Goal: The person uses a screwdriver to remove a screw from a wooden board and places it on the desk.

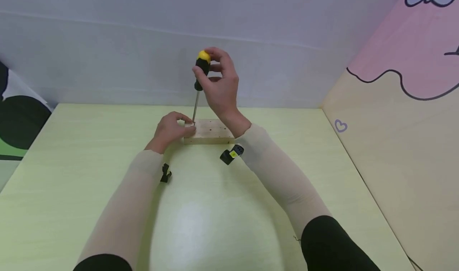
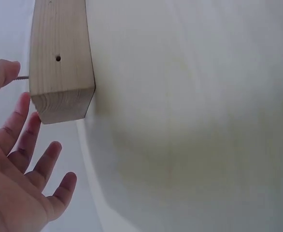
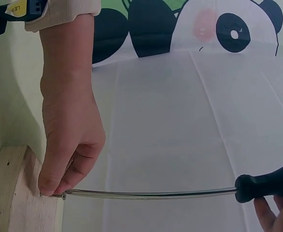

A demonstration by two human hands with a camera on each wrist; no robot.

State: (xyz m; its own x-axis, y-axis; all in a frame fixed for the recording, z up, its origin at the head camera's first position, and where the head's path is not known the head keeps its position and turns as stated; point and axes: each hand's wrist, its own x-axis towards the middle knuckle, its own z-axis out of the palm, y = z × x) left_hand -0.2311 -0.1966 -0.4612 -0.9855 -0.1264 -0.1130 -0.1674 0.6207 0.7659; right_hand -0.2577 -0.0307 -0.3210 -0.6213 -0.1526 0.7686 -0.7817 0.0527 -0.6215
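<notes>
A pale wooden block (image 1: 211,137) with several small holes lies flat near the table's far side. At its left end, my left hand (image 1: 170,128) pinches a thin screw (image 2: 23,78) between thumb and index finger; the other fingers spread loosely beside the block's end. The screw stands upright, its lower end at the block's top face. My right hand (image 1: 222,81) holds the black and yellow handle of a screwdriver (image 1: 202,65) from above. The screwdriver is nearly vertical, and its metal shaft (image 3: 151,195) comes down to the screw's head.
A light yellow-green table (image 1: 107,143) carries the block. Behind it hangs a pale sheet (image 1: 143,63), and a panel with pink and cream drawing (image 1: 394,115) stands along the right side. Small black wrist cameras (image 1: 231,154) sit on both sleeves.
</notes>
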